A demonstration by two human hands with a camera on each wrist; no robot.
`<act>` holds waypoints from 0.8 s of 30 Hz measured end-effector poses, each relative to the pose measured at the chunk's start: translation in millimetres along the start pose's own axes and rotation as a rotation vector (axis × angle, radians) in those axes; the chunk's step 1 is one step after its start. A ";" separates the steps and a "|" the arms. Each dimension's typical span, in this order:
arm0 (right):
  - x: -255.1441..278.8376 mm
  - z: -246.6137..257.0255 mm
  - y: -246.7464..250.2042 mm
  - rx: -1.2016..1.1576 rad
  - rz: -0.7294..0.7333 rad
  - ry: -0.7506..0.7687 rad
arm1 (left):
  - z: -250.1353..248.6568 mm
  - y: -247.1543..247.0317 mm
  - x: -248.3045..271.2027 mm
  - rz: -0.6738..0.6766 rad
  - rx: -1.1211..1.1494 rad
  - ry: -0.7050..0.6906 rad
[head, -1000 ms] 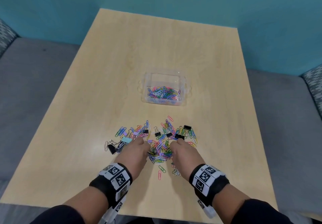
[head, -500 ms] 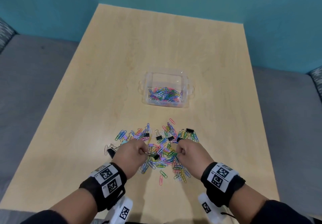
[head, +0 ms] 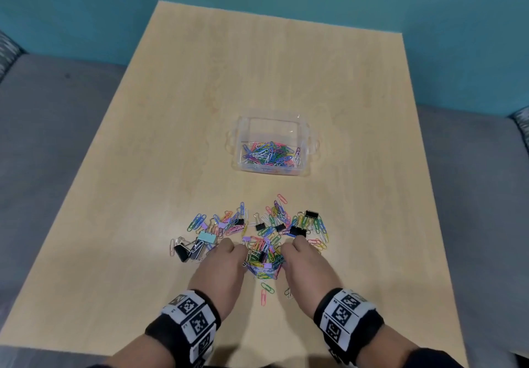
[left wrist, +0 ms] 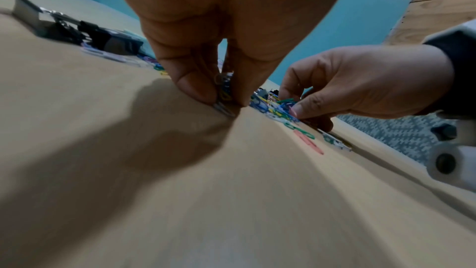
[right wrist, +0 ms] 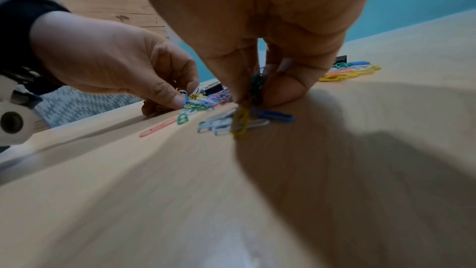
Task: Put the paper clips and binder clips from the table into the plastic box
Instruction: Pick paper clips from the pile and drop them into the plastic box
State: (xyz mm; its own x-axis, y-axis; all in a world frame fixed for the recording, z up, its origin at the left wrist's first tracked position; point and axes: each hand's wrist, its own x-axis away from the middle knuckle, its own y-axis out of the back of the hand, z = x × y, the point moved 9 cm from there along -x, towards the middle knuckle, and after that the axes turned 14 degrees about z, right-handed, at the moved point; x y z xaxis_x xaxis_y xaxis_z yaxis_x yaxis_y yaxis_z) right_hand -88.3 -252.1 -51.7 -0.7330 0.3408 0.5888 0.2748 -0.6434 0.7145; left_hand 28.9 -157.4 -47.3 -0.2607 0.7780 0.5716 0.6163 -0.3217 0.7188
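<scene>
A spread of coloured paper clips (head: 274, 224) with black and pastel binder clips (head: 297, 230) lies on the wooden table (head: 257, 81) near its front. My left hand (head: 226, 264) and right hand (head: 303, 264) sit side by side at the near edge of the pile, fingers curled down. Between them is a heap of clips (head: 263, 261). In the left wrist view my left hand (left wrist: 226, 99) pinches a bunch of paper clips (left wrist: 224, 93) against the table. In the right wrist view my right hand (right wrist: 253, 99) pinches paper clips (right wrist: 257, 85). The clear plastic box (head: 303, 135) beyond holds several paper clips.
Larger black and mint binder clips (head: 194, 246) lie left of my left hand. A pink clip (head: 263, 297) and a green one lie loose near the front. Grey sofa cushions (head: 57, 138) flank the table and a teal wall stands behind.
Both hands have drawn closer together, gathering clips into a tighter heap between them. The head view has shifted slightly.
</scene>
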 end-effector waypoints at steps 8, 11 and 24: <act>5.1 -10.3 17.5 -0.085 0.003 -0.038 | 7.9 17.9 5.7 -0.051 0.061 -0.022; 11.2 -14.3 25.3 -0.185 0.043 -0.024 | 12.5 27.4 9.8 -0.052 0.107 -0.010; -20.7 -5.6 141.2 -0.490 0.029 0.072 | -1.8 139.3 -30.2 -0.065 0.665 -0.088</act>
State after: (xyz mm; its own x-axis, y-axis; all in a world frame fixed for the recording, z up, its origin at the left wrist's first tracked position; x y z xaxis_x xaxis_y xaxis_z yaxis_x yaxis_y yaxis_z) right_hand -37.8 -353.8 34.9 -0.7750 0.2812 0.5660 -0.0169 -0.9045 0.4262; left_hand 121.3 -226.6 36.3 -0.2684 0.8344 0.4813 0.9352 0.1058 0.3380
